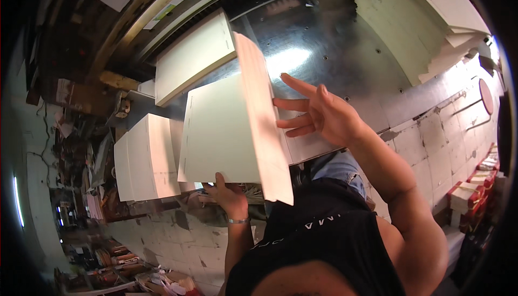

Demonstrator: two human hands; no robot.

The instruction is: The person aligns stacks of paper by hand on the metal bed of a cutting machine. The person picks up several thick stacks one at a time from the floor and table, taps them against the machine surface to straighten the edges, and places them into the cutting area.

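Note:
A thick pale stack of stapled booklets [218, 129] is tilted in front of me, its long page-edge side [264, 118] turned to the right. My left hand [227, 196] grips the stack's near edge, with the thumb on top and the other fingers mostly hidden beneath. Beside the page-edge side, my right hand [318, 110] is open with fingers spread. Its fingertips come close to the paper; whether they touch it I cannot tell. A second pale stack [194, 53] lies behind, against the machine's dark back. Further left rests another block of paper [148, 158].
A shiny metal worktable [334, 53] with small holes spreads behind my right hand. Large pale sheets [410, 21] cover its far right. A round stool [486, 97] and red-and-white bundles [475, 191] stand on the tiled floor at right. Piles of paper [113, 258] lie at lower left.

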